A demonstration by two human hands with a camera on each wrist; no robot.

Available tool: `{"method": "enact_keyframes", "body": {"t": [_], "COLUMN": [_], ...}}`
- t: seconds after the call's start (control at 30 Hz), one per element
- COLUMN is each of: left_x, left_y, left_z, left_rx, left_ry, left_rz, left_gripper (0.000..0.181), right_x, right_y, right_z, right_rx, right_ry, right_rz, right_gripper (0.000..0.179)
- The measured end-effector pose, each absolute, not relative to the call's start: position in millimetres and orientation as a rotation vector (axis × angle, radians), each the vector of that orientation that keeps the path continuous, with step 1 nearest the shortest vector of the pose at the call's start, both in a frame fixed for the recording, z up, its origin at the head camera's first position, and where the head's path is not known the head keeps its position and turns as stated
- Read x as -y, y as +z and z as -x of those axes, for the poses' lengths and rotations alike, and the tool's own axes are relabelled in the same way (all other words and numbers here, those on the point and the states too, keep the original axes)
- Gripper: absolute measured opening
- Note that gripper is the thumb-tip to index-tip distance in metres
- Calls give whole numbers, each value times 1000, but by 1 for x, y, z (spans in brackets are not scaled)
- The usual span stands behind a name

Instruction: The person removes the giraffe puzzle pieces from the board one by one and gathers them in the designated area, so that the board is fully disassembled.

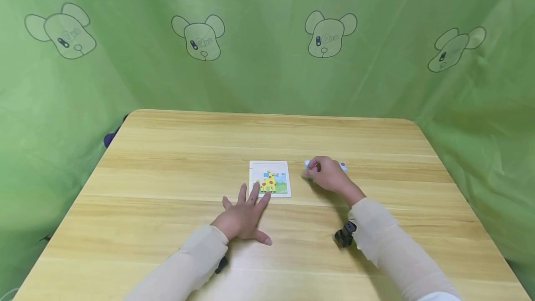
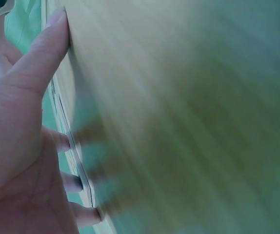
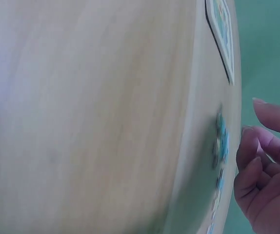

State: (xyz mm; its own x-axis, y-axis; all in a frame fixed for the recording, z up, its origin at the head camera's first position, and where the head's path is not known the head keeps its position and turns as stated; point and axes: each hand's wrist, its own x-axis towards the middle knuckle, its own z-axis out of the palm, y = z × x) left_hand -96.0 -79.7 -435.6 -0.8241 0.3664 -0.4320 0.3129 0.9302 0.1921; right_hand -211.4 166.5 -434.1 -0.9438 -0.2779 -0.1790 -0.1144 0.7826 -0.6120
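A square jigsaw puzzle board with a white frame lies on the table. Joined pieces inside show a yellow giraffe, and the board's upper left is bare. My left hand has its fingers spread, with fingertips at the board's lower edge; the left wrist view shows the fingertips along that edge. To the right, my right hand hovers close over loose puzzle pieces. Its fingers are loosely bent, a gap shows between thumb and index finger, and nothing shows between them. The hand partly hides these pieces in the head view.
The wooden table carries the board and loose pieces near its middle. One loose piece with a red spot shows just beyond the right hand. A green curtain with printed mouse heads hangs behind and along both sides.
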Motion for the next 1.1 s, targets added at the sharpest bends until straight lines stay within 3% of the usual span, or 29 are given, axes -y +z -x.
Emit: {"method": "enact_keyframes", "body": {"t": [1.1], "left_x": [79], "left_y": [-438], "left_z": [98], "left_rx": [-2604], "left_ry": [131], "left_rz": [-479], "left_gripper": [115], "right_x": [-88], "right_y": [-442], "right_z": [208], "right_rx": [-2605], "right_ry": [-887], "right_rz": [516], "right_gripper": [33]}}
